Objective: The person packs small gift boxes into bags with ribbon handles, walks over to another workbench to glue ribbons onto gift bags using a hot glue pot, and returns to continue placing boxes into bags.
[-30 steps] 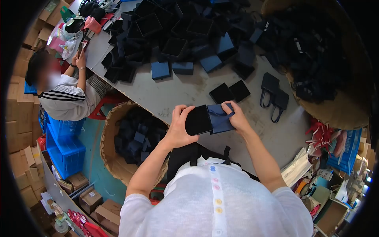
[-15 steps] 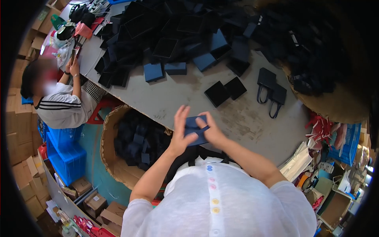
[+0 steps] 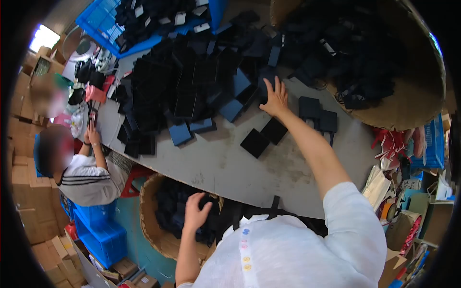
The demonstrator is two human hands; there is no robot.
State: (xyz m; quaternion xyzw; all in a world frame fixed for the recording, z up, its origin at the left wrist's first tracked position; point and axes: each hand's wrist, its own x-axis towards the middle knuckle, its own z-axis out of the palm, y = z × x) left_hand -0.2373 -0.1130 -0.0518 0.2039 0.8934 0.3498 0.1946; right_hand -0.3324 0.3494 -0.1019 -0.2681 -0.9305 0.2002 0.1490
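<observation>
My right hand [image 3: 276, 100] is stretched out over the table, fingers spread and nothing held. Its fingertips are at the near edge of a heap of dark navy boxes [image 3: 204, 72], close to one dark box [image 3: 266, 81]. Two flat black box pieces [image 3: 254, 143] lie below that hand, and two small dark gift bags [image 3: 309, 108] with handles are to its right. Lower down, my left hand [image 3: 196, 213] hovers over a cardboard carton [image 3: 146, 225] of dark blue pieces [image 3: 170, 206]. Its thumb stands apart from loosely bent fingers, and I see nothing in it.
A large round cardboard container [image 3: 408, 103] with dark goods stands at the back right. Behind the heap is a blue crate [image 3: 98, 24] of tagged dark items. A seated person [image 3: 91, 177] is at the left table edge, near stacked blue crates [image 3: 103, 235]. Red ribbons [image 3: 386, 137] hang at right.
The small navy piece that was between both hands is out of them. My right hand has moved forward to the heap; my left has dropped over the carton. The camera view has shifted.
</observation>
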